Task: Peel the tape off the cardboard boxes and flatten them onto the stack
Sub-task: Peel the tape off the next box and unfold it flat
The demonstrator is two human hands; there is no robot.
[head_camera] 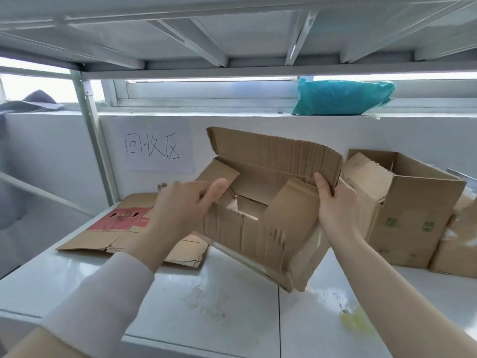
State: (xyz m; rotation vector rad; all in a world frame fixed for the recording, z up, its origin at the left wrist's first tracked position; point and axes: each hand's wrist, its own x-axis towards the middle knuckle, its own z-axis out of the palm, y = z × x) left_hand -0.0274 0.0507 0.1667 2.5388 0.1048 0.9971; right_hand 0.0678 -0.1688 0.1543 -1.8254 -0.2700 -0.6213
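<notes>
While the fingers of my left hand [180,205] curl round the left end of the cardboard box [258,236], thumb pressed over the top edge of its near wall, my right hand [335,213] pinches the right end, thumb on the inside face and the other fingers hidden behind the board, so I cannot tell how they lie. Both grips sit at the corners, where the folds stiffen the walls, and I judge that the place to hold: the board looks light and dry, not slippery, but worn and creased, so it would likely buckle if squeezed mid-panel. The box hangs tilted in the air, open top toward me, its long back flap [278,153] standing up and the short flaps folded inward. A glossy strip [232,254] along its lower edge looks like clear tape, though I cannot be sure; film that thin tears easily, so I would lift it from one end. Left of the box and lower lies the stack [103,239] of flattened cardboard on the white shelf [232,313]; just right of the box stands another open box [413,223], and above and behind it a teal bag [343,99] rests on a ledge.
</notes>
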